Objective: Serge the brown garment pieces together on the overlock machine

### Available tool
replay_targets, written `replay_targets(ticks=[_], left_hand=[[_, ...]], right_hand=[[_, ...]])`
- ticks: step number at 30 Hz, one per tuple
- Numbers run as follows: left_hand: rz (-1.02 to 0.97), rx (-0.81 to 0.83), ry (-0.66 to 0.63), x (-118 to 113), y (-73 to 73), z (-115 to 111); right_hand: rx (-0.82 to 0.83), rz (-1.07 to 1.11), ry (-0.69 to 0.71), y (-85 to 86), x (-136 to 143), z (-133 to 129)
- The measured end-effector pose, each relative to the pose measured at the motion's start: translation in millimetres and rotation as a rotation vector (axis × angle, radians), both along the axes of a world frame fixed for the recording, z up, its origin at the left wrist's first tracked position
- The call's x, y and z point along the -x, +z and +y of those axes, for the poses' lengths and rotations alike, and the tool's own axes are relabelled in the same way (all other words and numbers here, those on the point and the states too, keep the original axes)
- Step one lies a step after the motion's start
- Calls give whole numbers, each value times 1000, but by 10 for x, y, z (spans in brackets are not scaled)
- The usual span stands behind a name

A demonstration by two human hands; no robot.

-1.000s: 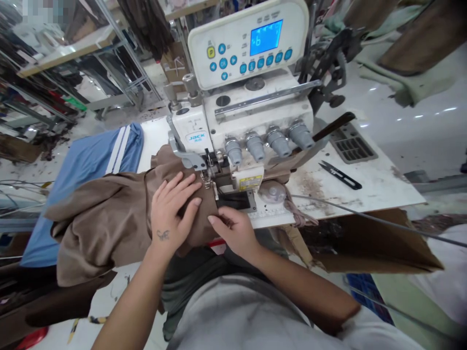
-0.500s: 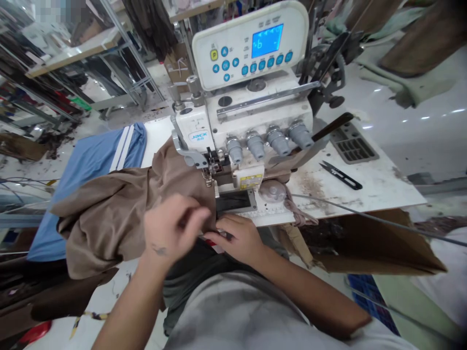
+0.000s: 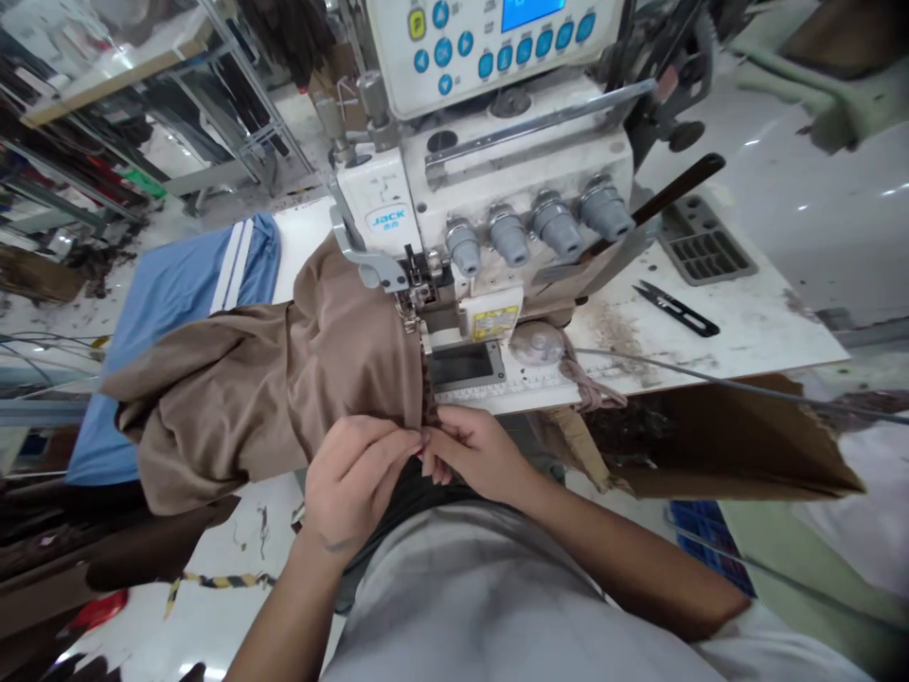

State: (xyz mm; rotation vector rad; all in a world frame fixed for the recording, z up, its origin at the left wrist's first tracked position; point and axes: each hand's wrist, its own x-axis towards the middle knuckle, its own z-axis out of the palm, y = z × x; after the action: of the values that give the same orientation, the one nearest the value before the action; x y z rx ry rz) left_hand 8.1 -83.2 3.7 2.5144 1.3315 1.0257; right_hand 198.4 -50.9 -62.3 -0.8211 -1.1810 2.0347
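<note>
Brown fabric [image 3: 284, 379] lies bunched across the left of the machine table, its right edge under the presser foot [image 3: 410, 314] of a white sewing machine [image 3: 383, 213]. At the near end of that edge, my left hand [image 3: 355, 474] pinches the cloth between thumb and fingers. Close against it, my right hand [image 3: 479, 450] grips the same edge, with its fingers curled. A small bit of red shows between the hands; what it is I cannot make out.
Blue fabric with white stripes [image 3: 191, 256] lies behind the brown cloth. Black thread snips [image 3: 678, 308] and a grey compartment tray [image 3: 703, 242] are on the table's right. An open cardboard box [image 3: 739, 445] stands below the front edge, with a grey cable [image 3: 710, 374] running across above it.
My left hand has come down and right, closing on the fabric edge beside my right hand. The view has shifted, so the machine appears nearer and higher.
</note>
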Motion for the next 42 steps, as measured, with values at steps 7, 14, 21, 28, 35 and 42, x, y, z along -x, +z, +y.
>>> replay_targets(ticks=[7,14,21,28,35,42], left_hand=[[49,-49,-4,-86,-59,-23],[43,-33,-61,-62,-87,-70],[-14,-25,-60,-51,-88,-52],[137,-132,-45,83,-106,149],[250,-140,47,231,-32,303],[328,-143,13,297,111,459]], right_hand=[[-329,-136,-90,111,-103,-102],[-603,-304,-157,160,-117,-99],[-816,-374,-212,107,-150,-65],[-1445,-383,-356,156,-228,274],[-1465,-399,-389,175,-207,384],[-1474,-500,-350,248,-219,637]])
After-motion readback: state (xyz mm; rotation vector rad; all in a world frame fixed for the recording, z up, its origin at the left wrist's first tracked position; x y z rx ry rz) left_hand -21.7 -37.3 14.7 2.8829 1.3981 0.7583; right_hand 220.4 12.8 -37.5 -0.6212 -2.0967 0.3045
